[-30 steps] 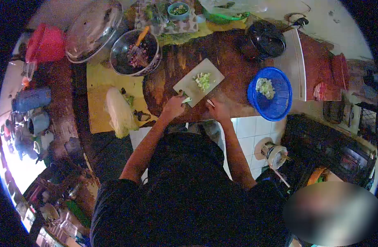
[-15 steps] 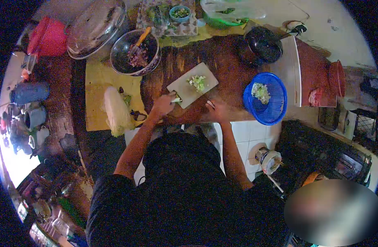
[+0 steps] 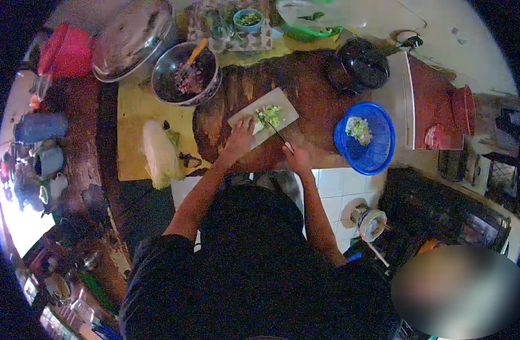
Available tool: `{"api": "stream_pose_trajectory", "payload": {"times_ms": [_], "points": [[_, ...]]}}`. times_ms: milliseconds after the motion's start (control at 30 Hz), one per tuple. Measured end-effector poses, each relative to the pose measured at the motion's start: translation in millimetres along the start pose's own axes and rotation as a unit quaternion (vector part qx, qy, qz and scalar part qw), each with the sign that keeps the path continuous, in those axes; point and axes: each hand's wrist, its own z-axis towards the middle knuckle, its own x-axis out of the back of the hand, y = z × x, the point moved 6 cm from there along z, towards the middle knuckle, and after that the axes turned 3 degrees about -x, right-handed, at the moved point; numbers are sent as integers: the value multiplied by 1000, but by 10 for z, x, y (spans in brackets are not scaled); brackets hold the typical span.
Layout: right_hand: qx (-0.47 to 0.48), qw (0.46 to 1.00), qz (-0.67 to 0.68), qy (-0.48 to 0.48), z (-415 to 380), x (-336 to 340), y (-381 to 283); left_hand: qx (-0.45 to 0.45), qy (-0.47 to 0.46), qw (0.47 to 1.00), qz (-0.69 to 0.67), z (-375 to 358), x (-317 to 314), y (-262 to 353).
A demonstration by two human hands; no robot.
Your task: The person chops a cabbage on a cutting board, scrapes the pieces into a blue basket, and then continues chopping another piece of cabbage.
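Observation:
A pale cutting board [image 3: 284,106] lies on the dark wooden table [image 3: 311,79] with chopped green-white vegetable pieces [image 3: 269,114] on it. My left hand [image 3: 241,137] rests on the board's near left part, fingers on a pale vegetable piece beside the chopped heap. My right hand [image 3: 297,156] grips a knife [image 3: 278,134] whose thin blade reaches up onto the board toward the chopped pieces.
A blue colander [image 3: 366,137] with chopped vegetable stands right of the board. A cabbage [image 3: 160,153] lies on a yellow board [image 3: 135,107] to the left. Behind are a metal bowl [image 3: 184,74] with a spoon, a steel lid [image 3: 130,37], a black pan [image 3: 359,65], a red container [image 3: 67,52].
My left hand moved from the board's near corner up onto the board toward the chopped pile. My right hand brought the knife blade onto the board.

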Motion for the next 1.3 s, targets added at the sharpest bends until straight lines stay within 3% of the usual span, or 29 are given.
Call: {"api": "stream_pose_trajectory", "payload": {"times_ms": [100,200,300,400,600,700,800,1000,1100,1200,1300], "points": [[21,997,71,18,-85,-113,-14,66,-21,992,-110,-33,103,4],[116,989,47,73,-182,-266,-125,45,19,999,-22,-72,10,-37],[75,997,9,27,-271,-76,-557,64,20,986,-151,-77,-81,-201],[65,997,30,-11,-181,-336,-449,117,-2,970,-213,-71,-7,-261],[107,993,44,22,-151,-657,-423,100,44,988,-112,-26,81,-161],[107,994,19,-18,-191,-757,-432,115,21,992,-56,-25,-94,-161],[114,993,11,-35,-201,-775,-478,161,32,977,-137,-56,-163,-204],[89,996,-15,-29,-197,-653,-718,152,81,977,-122,-49,-206,-213],[90,996,-10,-13,-206,-809,-618,115,21,989,-89,-41,-164,-151],[88,996,-16,-26,-238,-883,-534,147,-3,985,-89,17,-101,-112],[111,994,2,14,-316,-897,-469,67,97,993,-11,34,15,-50]]}}
